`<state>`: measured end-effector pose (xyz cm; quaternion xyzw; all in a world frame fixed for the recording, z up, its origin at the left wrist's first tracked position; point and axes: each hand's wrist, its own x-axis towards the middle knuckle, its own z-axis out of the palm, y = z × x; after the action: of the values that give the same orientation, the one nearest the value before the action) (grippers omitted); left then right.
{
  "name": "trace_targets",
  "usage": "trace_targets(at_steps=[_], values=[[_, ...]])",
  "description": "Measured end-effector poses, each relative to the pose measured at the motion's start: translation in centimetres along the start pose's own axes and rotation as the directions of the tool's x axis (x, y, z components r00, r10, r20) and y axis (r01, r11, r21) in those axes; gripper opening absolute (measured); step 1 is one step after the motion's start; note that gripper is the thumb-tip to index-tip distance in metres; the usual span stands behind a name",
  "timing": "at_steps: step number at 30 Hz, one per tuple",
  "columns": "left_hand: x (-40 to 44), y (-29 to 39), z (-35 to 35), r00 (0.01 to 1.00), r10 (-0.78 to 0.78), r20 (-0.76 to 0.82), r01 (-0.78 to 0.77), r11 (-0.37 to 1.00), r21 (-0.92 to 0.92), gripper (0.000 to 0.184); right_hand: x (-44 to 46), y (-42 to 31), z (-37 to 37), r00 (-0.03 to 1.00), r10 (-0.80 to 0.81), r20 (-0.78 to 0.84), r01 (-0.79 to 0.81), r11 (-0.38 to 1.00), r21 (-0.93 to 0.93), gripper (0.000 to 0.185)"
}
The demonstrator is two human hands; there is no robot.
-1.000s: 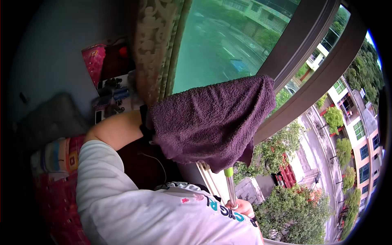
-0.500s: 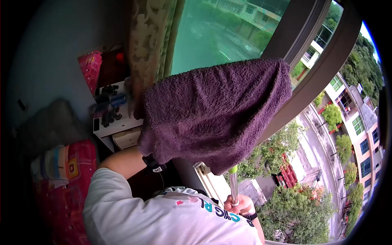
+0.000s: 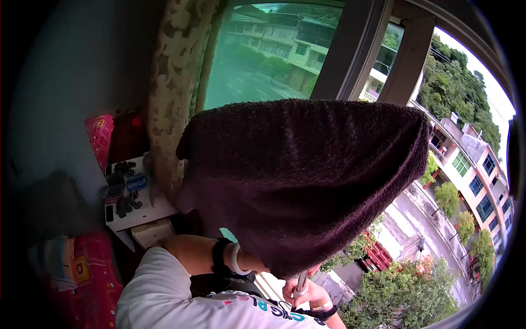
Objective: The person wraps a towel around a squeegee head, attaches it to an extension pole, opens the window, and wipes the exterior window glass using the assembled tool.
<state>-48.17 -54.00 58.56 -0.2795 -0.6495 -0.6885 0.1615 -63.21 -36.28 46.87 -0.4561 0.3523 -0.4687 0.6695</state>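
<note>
A dark purple towel (image 3: 307,164) hangs draped in front of me and fills the middle of the view. Below its lower edge a shiny metal pole (image 3: 301,282) comes out, and my right hand (image 3: 311,294) is closed around it. My left forearm (image 3: 197,255), with a black band and a pale bracelet (image 3: 236,260) at the wrist, reaches in behind the towel's lower part. The towel hides most of my left hand, so its grip does not show. A bit of skin by the pole's top may be fingers; whose hand, I cannot tell.
Past the towel are a green-tinted window pane (image 3: 268,60) and its dark frame (image 3: 348,52), with a street and trees far below at right. A patterned curtain (image 3: 175,71) hangs at left, near a white table (image 3: 137,211) with small items and a red-covered bed (image 3: 96,268).
My left arm has moved right and down, its wrist now close to the pole. The towel sits further right and lower in view. My right hand still holds the pole; the view has shifted.
</note>
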Motion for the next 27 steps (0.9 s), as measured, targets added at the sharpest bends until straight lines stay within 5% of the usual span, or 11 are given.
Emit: trace_targets(at_steps=[6,10,13,15,18,20,22,27], values=[[5.0,1.5,-1.3,0.988,0.021,0.154,-0.085,0.901,0.425,0.023,-3.8,6.3,-1.7,0.967,0.087,-0.238,-0.151,0.952,-0.265,0.025],[10.1,1.9,-1.2,0.955,0.016,0.296,-0.246,0.598,0.763,0.023,-4.3,8.0,0.2,0.886,0.086,-0.455,-0.231,0.933,-0.275,0.025],[12.4,1.9,-0.2,0.923,-0.009,0.385,-0.337,0.465,0.819,0.024,-4.3,8.7,1.0,0.825,0.056,-0.563,-0.234,0.939,-0.250,0.024],[13.8,2.2,0.4,0.929,-0.048,0.366,-0.256,0.632,0.731,0.026,-4.3,9.2,1.5,0.785,0.031,-0.619,-0.228,0.943,-0.242,0.024],[15.4,2.3,1.4,0.944,-0.083,0.320,-0.021,0.951,0.308,0.032,-4.5,9.7,1.8,0.723,-0.007,-0.690,-0.210,0.950,-0.230,0.023],[18.2,3.3,1.4,0.881,-0.054,0.469,-0.008,0.991,0.130,0.034,-4.8,9.9,1.9,0.683,-0.031,-0.730,-0.197,0.954,-0.225,0.023],[19.9,4.0,2.3,0.855,0.153,0.495,0.062,0.918,-0.391,0.033,-5.0,10.1,1.9,0.640,-0.052,-0.766,-0.185,0.958,-0.219,0.023],[20.5,10.4,2.8,0.908,0.129,0.399,-0.011,0.958,-0.286,0.031,-5.7,10.5,1.7,0.544,-0.090,-0.834,-0.158,0.965,-0.207,0.022]])
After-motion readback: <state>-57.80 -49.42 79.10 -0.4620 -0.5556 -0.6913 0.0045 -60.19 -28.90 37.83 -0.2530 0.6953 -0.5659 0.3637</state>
